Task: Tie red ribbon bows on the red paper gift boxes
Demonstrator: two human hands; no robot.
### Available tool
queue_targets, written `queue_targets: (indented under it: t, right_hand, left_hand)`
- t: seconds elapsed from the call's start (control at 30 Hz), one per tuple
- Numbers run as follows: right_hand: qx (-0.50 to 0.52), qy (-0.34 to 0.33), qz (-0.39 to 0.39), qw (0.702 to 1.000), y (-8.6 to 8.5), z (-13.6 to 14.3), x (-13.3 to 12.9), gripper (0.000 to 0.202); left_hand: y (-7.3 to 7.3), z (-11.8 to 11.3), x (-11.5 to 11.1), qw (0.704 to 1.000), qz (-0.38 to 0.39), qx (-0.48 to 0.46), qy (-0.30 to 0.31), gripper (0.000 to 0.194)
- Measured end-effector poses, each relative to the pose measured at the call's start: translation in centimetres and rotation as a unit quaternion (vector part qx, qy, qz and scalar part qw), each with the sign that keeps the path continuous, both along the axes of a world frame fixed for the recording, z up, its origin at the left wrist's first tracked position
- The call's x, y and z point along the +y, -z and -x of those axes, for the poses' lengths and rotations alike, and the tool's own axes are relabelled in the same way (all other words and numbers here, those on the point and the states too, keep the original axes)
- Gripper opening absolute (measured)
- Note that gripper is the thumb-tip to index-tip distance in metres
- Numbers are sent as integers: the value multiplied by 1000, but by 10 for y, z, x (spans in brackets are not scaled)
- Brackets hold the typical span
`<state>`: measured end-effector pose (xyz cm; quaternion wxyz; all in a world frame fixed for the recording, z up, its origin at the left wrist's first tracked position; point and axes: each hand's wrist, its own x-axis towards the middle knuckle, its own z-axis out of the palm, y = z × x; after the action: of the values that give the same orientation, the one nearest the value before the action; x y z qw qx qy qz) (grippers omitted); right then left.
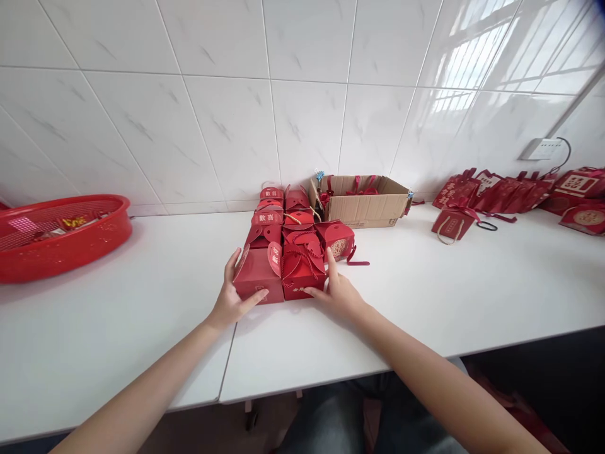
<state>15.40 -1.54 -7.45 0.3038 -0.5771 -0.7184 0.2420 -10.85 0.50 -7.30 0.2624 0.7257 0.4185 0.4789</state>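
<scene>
With left fingers (231,265) and right fingers (332,265), I grasp near left box (255,271) and near right box (301,277) outside, seemingly for keeping them together.

a white tabletop (425,296), split by a seam (229,356), carries a red plastic basket (85,249) at left, red paper gift boxes (258,271) in rows, an open cardboard carton (363,214), and, at right, a small gift bag (454,228) before other red gift bags (511,194).

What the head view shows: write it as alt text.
Left hand and right hand hold the front pair of red boxes on a white table, with a red basket left, a carton behind and red bags right.
</scene>
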Motion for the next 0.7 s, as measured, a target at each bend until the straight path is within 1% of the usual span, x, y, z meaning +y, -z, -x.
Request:
queue_targets:
  t: [0.07, 0.13, 0.2, 0.27, 0.33, 0.37, 0.4, 0.43, 0.47, 0.5, 0.53, 0.57, 0.6, 0.63, 0.67, 0.7]
  right_hand:
    - [39, -9, 3, 999, 5, -2, -1, 117]
    - [63, -20, 3, 998, 9, -3, -1, 122]
    - [83, -30, 4, 996, 12, -6, 0, 122]
    - [98, -51, 15, 994, 12, -13, 0, 122]
    - [96, -99, 35, 990, 6, -26, 2, 120]
    - [89, -125, 41, 987, 0, -35, 3, 114]
    - [78, -145, 39, 986, -7, -45, 5, 105]
    - [65, -146, 24, 987, -16, -55, 8, 91]
    - [51, -124, -3, 991, -25, -66, 12, 74]
    - [37, -85, -40, 995, -36, -76, 17, 57]
    - [19, -43, -74, 996, -48, -84, 23, 45]
    - [1, -14, -100, 995, -59, -90, 29, 38]
    - [-13, 4, -124, 992, -71, -95, 35, 34]
    - [-21, 14, -141, 990, -82, -98, 40, 33]
    - [-22, 22, -157, 987, -93, -99, 46, 32]
    - [-17, 28, -174, 984, -102, -99, 51, 31]
  left_hand:
    - [2, 4, -2, 1000, 25, -6, 16, 98]
    - [3, 9, -2, 999, 30, -1, 22, 100]
    - [3, 14, 0, 1000, 15, 10, 19, 103]
    - [-2, 16, 0, 999, -23, 37, 3, 108]
    - [-12, 13, -6, 992, -92, 80, -43, 112]
    - [-18, 9, -12, 982, -138, 102, -73, 113]
    - [-25, 2, -19, 967, -200, 116, -104, 114]
    - [-30, -6, -28, 949, -263, 129, -117, 112]
    - [-35, -16, -37, 932, -317, 144, -105, 110]
    - [-38, -29, -47, 920, -352, 161, -64, 106]
    - [-39, -43, -57, 914, -353, 201, 10, 100]
    - [-38, -60, -65, 897, -350, 245, 110, 91]
    - [-35, -77, -71, 868, -353, 282, 204, 80]
    - [-30, -95, -74, 839, -372, 292, 269, 70]
    - [-24, -114, -75, 814, -393, 292, 312, 61]
    - [-17, -132, -73, 795, -402, 301, 340, 54]
